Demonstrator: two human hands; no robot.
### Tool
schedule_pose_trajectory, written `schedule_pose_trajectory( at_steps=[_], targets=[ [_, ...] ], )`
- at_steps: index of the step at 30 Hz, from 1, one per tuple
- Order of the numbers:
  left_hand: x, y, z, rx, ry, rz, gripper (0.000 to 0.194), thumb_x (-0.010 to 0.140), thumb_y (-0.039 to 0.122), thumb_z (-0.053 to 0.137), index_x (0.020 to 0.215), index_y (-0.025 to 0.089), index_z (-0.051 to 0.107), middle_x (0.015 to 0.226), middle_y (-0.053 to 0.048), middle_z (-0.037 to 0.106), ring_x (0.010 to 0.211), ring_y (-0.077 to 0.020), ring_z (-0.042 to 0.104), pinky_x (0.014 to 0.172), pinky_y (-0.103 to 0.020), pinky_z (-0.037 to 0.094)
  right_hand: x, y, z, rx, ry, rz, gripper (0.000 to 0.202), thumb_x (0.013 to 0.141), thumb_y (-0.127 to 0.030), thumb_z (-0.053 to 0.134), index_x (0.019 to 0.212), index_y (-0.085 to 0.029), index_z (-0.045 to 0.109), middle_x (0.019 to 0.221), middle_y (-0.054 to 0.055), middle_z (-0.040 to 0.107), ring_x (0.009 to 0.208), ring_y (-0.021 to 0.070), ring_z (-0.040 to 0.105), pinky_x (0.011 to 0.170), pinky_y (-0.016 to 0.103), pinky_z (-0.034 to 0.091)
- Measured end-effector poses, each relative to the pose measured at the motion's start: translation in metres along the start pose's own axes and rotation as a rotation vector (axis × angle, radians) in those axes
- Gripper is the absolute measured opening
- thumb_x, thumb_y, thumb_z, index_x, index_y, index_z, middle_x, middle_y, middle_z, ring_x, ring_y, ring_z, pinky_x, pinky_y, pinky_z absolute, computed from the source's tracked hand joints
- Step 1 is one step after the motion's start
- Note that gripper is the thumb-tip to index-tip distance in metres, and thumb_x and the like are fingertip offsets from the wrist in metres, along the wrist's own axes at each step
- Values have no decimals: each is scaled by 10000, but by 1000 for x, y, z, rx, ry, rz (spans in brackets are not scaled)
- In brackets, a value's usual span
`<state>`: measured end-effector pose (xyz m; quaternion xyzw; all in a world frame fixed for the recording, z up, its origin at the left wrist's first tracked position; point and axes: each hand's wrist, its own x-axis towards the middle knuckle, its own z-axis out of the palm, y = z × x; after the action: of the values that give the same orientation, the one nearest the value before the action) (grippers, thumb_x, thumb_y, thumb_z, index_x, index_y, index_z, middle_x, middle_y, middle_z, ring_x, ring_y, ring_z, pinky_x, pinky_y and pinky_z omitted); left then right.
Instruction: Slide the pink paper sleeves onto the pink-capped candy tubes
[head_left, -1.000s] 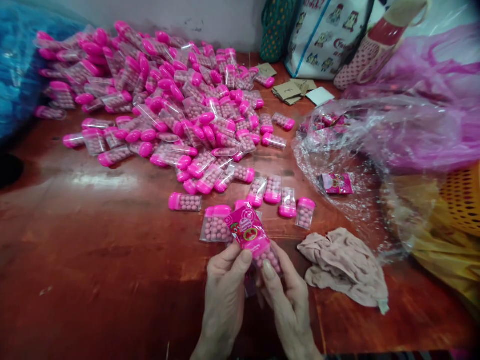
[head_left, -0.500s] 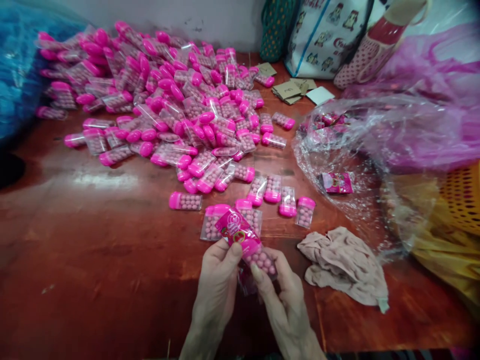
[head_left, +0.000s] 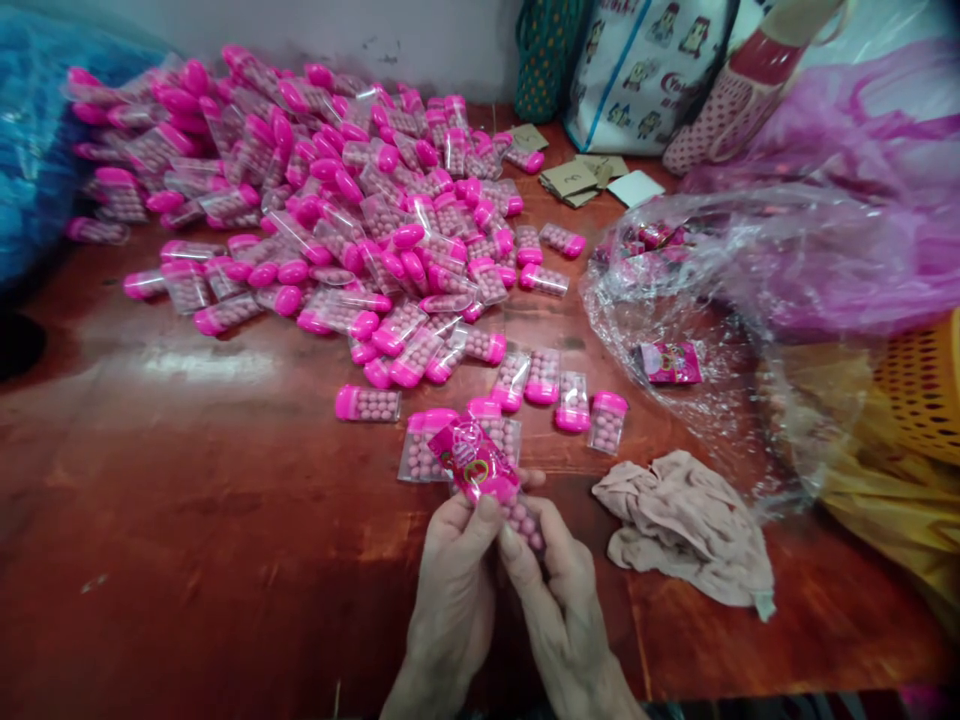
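Observation:
Both my hands are closed around one small clear candy box (head_left: pixel 521 522) filled with pink balls. A shiny printed pink wrapper (head_left: pixel 472 460) covers its upper end and tilts up to the left. My left hand (head_left: pixel 454 575) pinches the wrapper's lower edge with the thumb on top. My right hand (head_left: pixel 559 580) grips the clear lower part between thumb and fingers. The fingers underneath are mostly hidden. Just beyond the wrapper, pink-capped candy boxes (head_left: pixel 422 460) lie side by side on the table, partly covered by it.
A large heap of similar boxes (head_left: pixel 322 210) spreads across the back left. To the right lie a crumpled beige cloth (head_left: pixel 686 530), a clear plastic bag (head_left: pixel 720 400) and a loose printed wrapper (head_left: pixel 670 362). Cardboard pieces (head_left: pixel 574 180) and a patterned bag (head_left: pixel 645 80) are at the back.
My left hand has shifted right, closer to my right hand, and its thumb sits lower on the wrapper. A right fingertip now shows behind the box. The view has moved slightly.

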<state>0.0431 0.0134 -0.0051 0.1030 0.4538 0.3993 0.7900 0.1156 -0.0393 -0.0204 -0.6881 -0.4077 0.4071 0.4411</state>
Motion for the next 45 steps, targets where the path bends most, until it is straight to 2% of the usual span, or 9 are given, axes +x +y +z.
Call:
schedule_pose_trajectory(
  at_steps=[7, 14, 19, 22, 30, 33, 38, 42, 45],
  targets=[
    [8, 4, 3, 62, 6, 25, 120, 771, 216, 617, 778, 135, 705, 822, -75, 704, 776, -182, 637, 732, -271, 479, -1, -2, 0, -54, -30, 13, 279, 889, -344, 484, 1126, -232, 579, 731, 8, 647, 658, 164, 626, 537, 206, 484],
    [-3, -2, 3, 118, -27, 5, 160, 794, 235, 585, 817, 136, 708, 899, -80, 704, 741, -143, 610, 720, -229, 464, 1, -8, 0, 188, -93, 31, 241, 896, -309, 463, 1085, -183, 544, 711, -11, 598, 597, 118, 576, 557, 184, 461],
    [-1, 4, -1, 64, -14, -15, 323, 763, 390, 621, 969, 148, 678, 930, -103, 707, 657, -152, 615, 572, -225, 475, 8, -14, -2, 433, -218, 212, 259, 893, -418, 454, 793, -185, 507, 526, -70, 425, 401, 66, 354, 370, 172, 289],
    [3, 8, 1, 67, 13, 10, 265, 774, 360, 615, 949, 169, 675, 868, -79, 718, 693, -178, 637, 589, -244, 485, 9, -16, 0, 447, -228, 241, 324, 877, -467, 460, 710, -189, 462, 500, -77, 383, 393, 60, 302, 352, 174, 230],
    [2, 6, 4, 231, -14, 60, 188, 797, 201, 541, 736, 132, 705, 889, -96, 710, 986, -246, 590, 851, -305, 439, 0, -8, 0, 296, -175, 259, 346, 872, -471, 469, 1007, -174, 585, 534, -53, 439, 415, 89, 396, 366, 189, 317],
    [-1, 7, 2, 267, -91, 63, 227, 817, 193, 499, 746, 131, 706, 851, -103, 708, 1039, -270, 559, 871, -335, 422, -2, -9, 1, 264, -174, 199, 363, 891, -423, 450, 1133, -171, 549, 525, -60, 436, 409, 93, 418, 385, 189, 353],
    [-1, 7, -3, 214, -198, 7, 232, 828, 274, 534, 875, 129, 710, 969, -117, 691, 1046, -260, 548, 880, -328, 417, 1, -3, 7, 139, -58, 75, 304, 897, -348, 452, 1130, -173, 537, 702, 10, 602, 588, 143, 589, 541, 208, 476],
    [2, 4, -10, 112, -135, -10, 268, 846, 339, 525, 951, 144, 678, 999, -113, 670, 884, -206, 604, 732, -280, 482, 6, 0, -2, 12, 20, -132, 267, 923, -311, 393, 1078, -190, 573, 834, 57, 628, 748, 184, 612, 647, 264, 499],
    [2, 3, -16, 178, -126, 6, 247, 857, 336, 512, 917, 144, 657, 839, -83, 668, 659, -151, 602, 538, -239, 482, 11, -7, -13, -91, 178, -289, 235, 902, -261, 448, 1083, -200, 585, 981, 79, 571, 926, 209, 558, 785, 318, 465]
  ],
)
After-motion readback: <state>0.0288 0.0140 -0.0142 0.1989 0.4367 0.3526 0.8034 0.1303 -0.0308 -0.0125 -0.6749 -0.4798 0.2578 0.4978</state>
